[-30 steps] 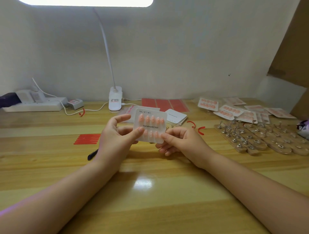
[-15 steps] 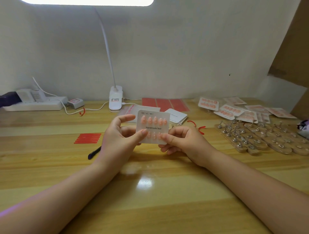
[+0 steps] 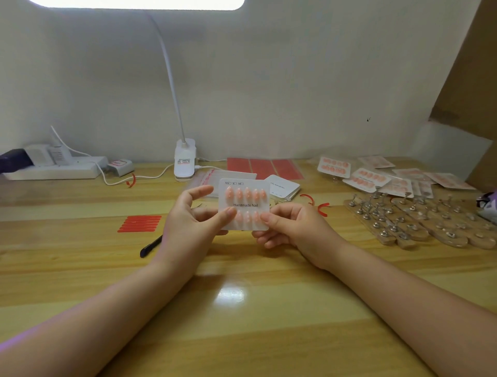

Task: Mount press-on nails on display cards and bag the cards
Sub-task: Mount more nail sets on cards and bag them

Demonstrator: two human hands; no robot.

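Bright overhead lamp [image 3: 135, 3], tabletop glare [image 3: 231, 293]

"Handmade Nail", "XS S M" on display card [image 3: 244, 205]

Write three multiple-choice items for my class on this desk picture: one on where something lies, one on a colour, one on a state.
1. Where does the black pen lie?
A. On the table left of the left hand
B. On the bagged cards
C. Under the lamp base

2. What colour are the nails on the held card?
A. Blue
B. Peach-pink
C. Black

3. How is the card held?
A. Flat on the table, untouched
B. In one hand only
C. Raised above the table between both hands

Answers:
1 A: the pen rests on the table beside the left hand, below the red strips.
2 B: both rows of nails look peach-pink.
3 C: the left hand and the right hand each pinch a lower side of the card with the thumb in front.
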